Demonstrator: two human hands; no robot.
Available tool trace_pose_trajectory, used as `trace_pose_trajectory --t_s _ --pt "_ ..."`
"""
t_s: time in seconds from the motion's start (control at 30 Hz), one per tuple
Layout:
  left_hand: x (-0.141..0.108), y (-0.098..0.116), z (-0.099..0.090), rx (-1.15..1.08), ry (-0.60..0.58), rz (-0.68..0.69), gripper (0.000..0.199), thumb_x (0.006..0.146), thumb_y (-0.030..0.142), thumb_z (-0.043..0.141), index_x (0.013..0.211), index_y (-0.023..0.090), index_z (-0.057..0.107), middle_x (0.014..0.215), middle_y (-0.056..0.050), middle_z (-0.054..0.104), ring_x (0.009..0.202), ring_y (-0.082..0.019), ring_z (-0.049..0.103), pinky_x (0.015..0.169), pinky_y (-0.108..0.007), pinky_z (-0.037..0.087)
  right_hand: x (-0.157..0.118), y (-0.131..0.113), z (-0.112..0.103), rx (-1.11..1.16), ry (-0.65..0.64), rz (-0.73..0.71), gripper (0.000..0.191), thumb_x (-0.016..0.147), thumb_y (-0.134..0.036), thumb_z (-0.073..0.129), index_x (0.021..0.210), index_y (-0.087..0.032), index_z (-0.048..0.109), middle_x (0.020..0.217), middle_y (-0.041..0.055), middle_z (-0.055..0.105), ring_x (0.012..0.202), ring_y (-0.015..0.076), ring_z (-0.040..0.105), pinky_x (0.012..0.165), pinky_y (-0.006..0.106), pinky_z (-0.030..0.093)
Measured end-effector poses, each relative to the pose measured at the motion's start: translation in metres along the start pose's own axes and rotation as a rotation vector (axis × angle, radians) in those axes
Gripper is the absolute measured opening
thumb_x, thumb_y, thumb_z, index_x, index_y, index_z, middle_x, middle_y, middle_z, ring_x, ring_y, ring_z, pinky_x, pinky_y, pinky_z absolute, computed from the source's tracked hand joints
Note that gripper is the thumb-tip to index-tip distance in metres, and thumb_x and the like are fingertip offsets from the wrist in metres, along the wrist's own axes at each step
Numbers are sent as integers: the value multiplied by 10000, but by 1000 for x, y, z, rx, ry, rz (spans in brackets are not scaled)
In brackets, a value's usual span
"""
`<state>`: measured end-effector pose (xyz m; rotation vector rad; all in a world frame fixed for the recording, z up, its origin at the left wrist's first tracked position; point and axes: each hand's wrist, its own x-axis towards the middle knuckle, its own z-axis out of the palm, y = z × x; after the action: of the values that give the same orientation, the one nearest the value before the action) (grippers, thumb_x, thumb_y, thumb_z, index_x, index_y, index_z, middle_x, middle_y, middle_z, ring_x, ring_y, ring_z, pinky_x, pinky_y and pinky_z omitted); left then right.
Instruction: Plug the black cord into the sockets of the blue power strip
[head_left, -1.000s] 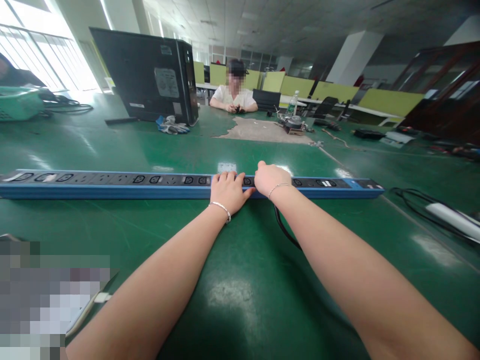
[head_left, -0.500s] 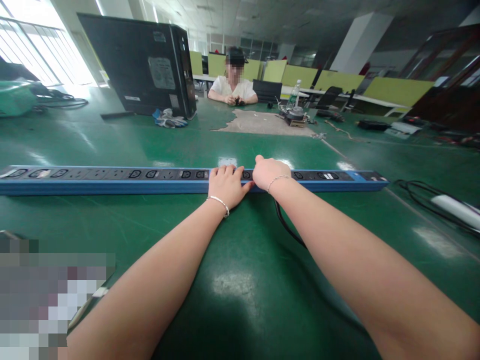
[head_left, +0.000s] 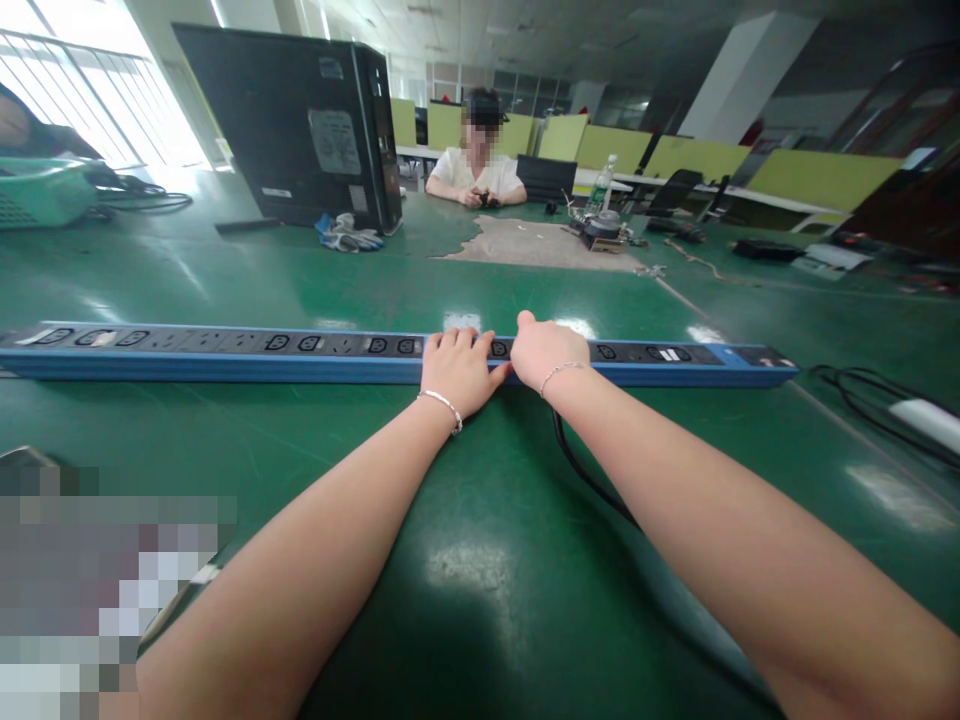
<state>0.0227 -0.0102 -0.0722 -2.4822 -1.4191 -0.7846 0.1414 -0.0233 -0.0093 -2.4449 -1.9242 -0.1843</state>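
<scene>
A long blue power strip (head_left: 352,371) with a row of black sockets lies across the green table in front of me. My left hand (head_left: 459,368) holds it near the middle, fingers over the top face and thumb along the near edge. Just to the right, my right hand (head_left: 549,355) is closed in a fist over the sockets. From under that fist a black power cord (head_left: 581,470) runs down toward me and passes behind my right forearm. The cord's plug is hidden inside my right hand, so I cannot tell how it sits in a socket.
Across the table (head_left: 360,290), a person (head_left: 476,175) sits handling a small dark object. A black computer case (head_left: 292,130) stands at the back left, with work gloves (head_left: 349,235) beside it. Further left is a green basket (head_left: 45,195). Coiled black cable (head_left: 862,385) lies beyond the strip's right end.
My view has shifted slightly, so the scene sits a little further right. Both hands keep nearly the same places on the strip.
</scene>
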Motion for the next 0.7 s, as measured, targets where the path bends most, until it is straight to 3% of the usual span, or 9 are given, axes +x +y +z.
trace_pose_trajectory --t_s 0.23,0.47,0.57,0.7 --pt "0 0 -2 -11 -6 -21 525 827 535 434 1232 210 511 1179 -91 588 1120 -270 480 955 -418 314 0 3 2 51 6 -1 271 846 -232 372 1061 -174 527 956 167 656 870 262 638 726 357 450" --pt "1 20 -4 -139 -42 74 604 851 415 423 1390 176 291 1322 -88 513 1193 -199 460 1023 -379 264 5 16 6 159 -5 -58 331 870 -312 299 1047 -202 554 946 133 664 871 270 629 724 365 441" --pt "2 30 -4 -133 -66 53 604 849 471 418 1384 216 300 1281 -77 549 1206 -216 449 1031 -432 241 11 27 10 236 -8 -108 360 876 -344 264 1029 -220 566 965 114 664 859 265 620 703 352 429" --pt "13 37 -4 -68 -75 9 517 853 458 420 1329 260 375 1144 -56 622 1084 -229 529 969 -429 314 8 39 20 316 53 -136 378 884 -338 232 992 -231 579 940 84 665 803 235 602 651 309 391"
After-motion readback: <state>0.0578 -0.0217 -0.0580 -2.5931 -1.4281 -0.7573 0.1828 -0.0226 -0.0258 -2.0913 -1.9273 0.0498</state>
